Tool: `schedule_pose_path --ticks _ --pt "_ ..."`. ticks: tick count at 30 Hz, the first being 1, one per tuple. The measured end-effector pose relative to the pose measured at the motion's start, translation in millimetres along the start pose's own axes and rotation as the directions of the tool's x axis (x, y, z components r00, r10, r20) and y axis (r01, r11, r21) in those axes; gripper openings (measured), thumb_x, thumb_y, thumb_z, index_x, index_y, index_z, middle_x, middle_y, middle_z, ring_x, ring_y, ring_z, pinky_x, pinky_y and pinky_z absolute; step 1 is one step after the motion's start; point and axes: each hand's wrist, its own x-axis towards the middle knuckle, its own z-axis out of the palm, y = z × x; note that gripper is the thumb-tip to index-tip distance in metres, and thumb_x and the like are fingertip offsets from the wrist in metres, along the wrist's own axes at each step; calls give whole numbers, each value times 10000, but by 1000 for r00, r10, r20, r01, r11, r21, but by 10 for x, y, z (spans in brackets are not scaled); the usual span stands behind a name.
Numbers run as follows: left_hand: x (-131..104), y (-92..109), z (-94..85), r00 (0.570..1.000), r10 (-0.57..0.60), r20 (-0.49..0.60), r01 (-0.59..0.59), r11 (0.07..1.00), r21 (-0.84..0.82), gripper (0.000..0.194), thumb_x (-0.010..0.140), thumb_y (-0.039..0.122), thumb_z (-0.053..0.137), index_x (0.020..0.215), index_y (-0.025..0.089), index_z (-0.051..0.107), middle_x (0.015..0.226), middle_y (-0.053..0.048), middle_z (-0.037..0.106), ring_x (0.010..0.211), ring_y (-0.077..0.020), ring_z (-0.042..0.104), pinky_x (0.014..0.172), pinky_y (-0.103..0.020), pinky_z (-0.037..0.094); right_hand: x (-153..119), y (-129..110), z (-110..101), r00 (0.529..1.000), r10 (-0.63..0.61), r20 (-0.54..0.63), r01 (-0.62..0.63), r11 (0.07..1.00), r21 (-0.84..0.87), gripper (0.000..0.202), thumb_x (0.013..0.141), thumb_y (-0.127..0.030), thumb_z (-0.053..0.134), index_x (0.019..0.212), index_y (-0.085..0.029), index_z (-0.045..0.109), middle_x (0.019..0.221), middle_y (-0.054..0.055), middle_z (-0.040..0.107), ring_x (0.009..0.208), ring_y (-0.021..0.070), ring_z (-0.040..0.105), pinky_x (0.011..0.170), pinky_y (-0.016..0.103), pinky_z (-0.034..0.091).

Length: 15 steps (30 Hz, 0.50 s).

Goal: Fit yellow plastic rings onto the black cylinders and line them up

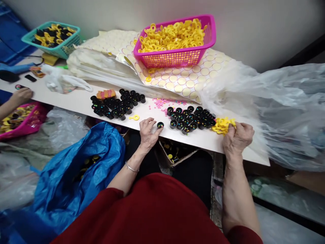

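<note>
My left hand (148, 135) is at the table's front edge, thumb and fingertips closed around a small black cup (160, 125) with coloured bits inside. My right hand (238, 137) is at a small heap of yellow ring-ended wands (221, 125), its fingers pinched on a yellow wand at the heap's right side. Between my hands stands a cluster of upright black cups (189, 119), many with coloured bits in them. A single yellow wand (134, 117) lies left of my left hand. Farther left is another group of black cups (119, 105).
Pink beads (161, 102) lie scattered behind the cups. A pink basket (175, 56) of yellow wands and a teal basket (61, 49) stand at the back. Plastic sheeting (286, 112) covers the right. A blue bag (66, 183) is at lower left. Another person's hand (21, 96) shows far left.
</note>
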Motion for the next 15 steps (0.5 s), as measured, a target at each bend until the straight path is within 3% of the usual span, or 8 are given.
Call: schedule_pose_path --ticks 3,5,7,9,10,13,14,15 --pt "14 197 -42 996 52 -72 -53 999 -2 273 746 364 679 929 167 638 1038 -106 640 997 -222 550 886 -414 467 -41 -178 -120 979 177 -105 -144 953 265 218 774 -376 499 639 -209 531 723 37 507 721 194 504 689 371 430" --pt "8 373 -68 996 56 -71 -59 998 -39 236 771 354 649 922 173 642 1033 -103 644 986 -216 559 877 -409 473 -111 -362 -214 946 319 -53 -250 827 504 256 751 -428 545 619 -214 500 640 -5 465 610 154 474 603 333 427" --pt "-21 562 -96 999 31 -25 -35 988 -152 210 802 352 609 912 177 652 1001 -96 654 952 -199 571 856 -391 483 -224 -570 -319 917 368 156 -362 599 714 263 710 -437 613 636 -202 522 598 -26 467 523 119 444 518 291 394" --pt "-66 730 -129 995 -21 96 54 936 -348 240 820 370 584 923 169 664 952 -90 662 865 -165 583 792 -341 497 -376 -767 -427 864 239 444 -504 409 761 244 673 -405 682 667 -183 580 599 -18 519 492 102 449 473 263 366" --pt "-91 796 -149 979 -56 198 141 884 -446 278 816 400 588 930 160 672 915 -84 664 783 -139 577 719 -299 498 -460 -852 -474 810 131 572 -574 378 727 229 660 -382 709 680 -176 611 602 -10 546 492 99 458 465 254 361" --pt "-152 889 -228 823 -134 552 488 664 -566 380 779 468 613 878 112 703 764 -58 651 616 -84 527 569 -221 445 -715 -1053 -545 572 -150 806 -688 447 571 195 672 -348 729 698 -167 662 552 -10 550 487 92 456 458 238 365" --pt "-164 885 -259 762 -153 629 577 600 -554 386 766 471 623 835 101 711 718 -50 643 598 -78 518 557 -212 433 -792 -1110 -539 512 -197 836 -695 476 538 194 686 -350 721 719 -167 667 533 -19 536 479 90 450 455 236 370" --pt "-172 865 -289 714 -182 677 644 550 -532 379 750 466 638 790 96 714 681 -42 637 592 -77 514 558 -209 429 -860 -1167 -521 488 -215 846 -691 498 524 202 700 -356 712 765 -170 670 523 -30 520 472 88 445 452 234 379"
